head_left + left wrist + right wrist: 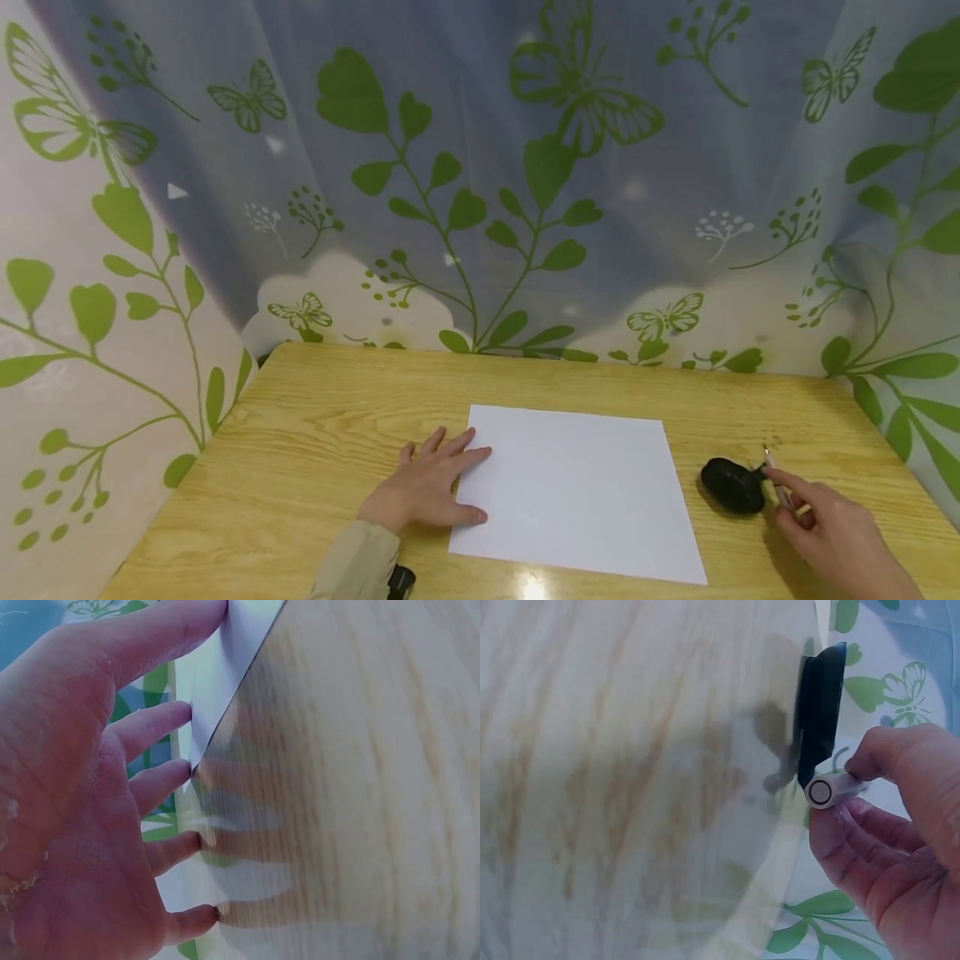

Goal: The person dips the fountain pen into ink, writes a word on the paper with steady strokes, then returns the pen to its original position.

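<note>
While left hand [429, 490], splayed, touches paper [577, 496], right hand [836, 525] pinches pen [834, 790].

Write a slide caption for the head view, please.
Left hand on the edge of white paper, right hand pinching a pen beside a black object.

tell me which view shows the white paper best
The head view: it shows nearly all of the white paper flat on the table, with the left hand covering only part of one edge. The left wrist view catches just a narrow piece of it; the right wrist view shows none.
</note>
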Available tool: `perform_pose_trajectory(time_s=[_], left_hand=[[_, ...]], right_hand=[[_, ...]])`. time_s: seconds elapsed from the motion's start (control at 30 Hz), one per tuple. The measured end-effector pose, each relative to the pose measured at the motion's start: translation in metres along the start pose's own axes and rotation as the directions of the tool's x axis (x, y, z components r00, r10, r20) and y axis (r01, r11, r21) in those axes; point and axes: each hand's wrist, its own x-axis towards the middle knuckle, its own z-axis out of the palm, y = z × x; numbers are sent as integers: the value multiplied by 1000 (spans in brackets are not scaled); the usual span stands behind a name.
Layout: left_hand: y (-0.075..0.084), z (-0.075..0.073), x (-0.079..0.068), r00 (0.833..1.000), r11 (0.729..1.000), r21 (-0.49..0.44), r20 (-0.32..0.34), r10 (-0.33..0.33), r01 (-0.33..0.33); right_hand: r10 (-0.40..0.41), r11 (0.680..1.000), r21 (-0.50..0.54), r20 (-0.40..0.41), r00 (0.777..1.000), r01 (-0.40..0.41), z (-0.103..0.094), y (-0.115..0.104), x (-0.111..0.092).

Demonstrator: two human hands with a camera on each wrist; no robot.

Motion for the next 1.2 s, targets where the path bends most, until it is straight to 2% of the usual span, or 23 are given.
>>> perform_pose_trajectory(time_s=[0.1,0.2,0.47,0.77,0.93,1.2], left_hand=[[1,-1,0,1000,1000,0,6,-3,3],[1,-3,0,1000,1000,-5,11,-4,5],[3,-4,0,1000,1000,-14,24,-12,12],[3,-6,1,1000,1000,-14,24,-15,16],[4,-8,0,1000,1000,-9,27,-11,11],[6,-10,-1,999,1000,10,35,-16,16]], right_hand=[[-40,999,-1,-99,994,40,1,-3,-4],[-61,998,12,-158,986,64,1,-7,-6],[-108,991,46,-252,962,124,-4,-19,-5],[-59,992,99,-209,976,81,-10,-30,-2],[-78,992,86,-185,980,95,-10,-30,-1],[-109,992,41,-235,966,122,-7,-28,1]])
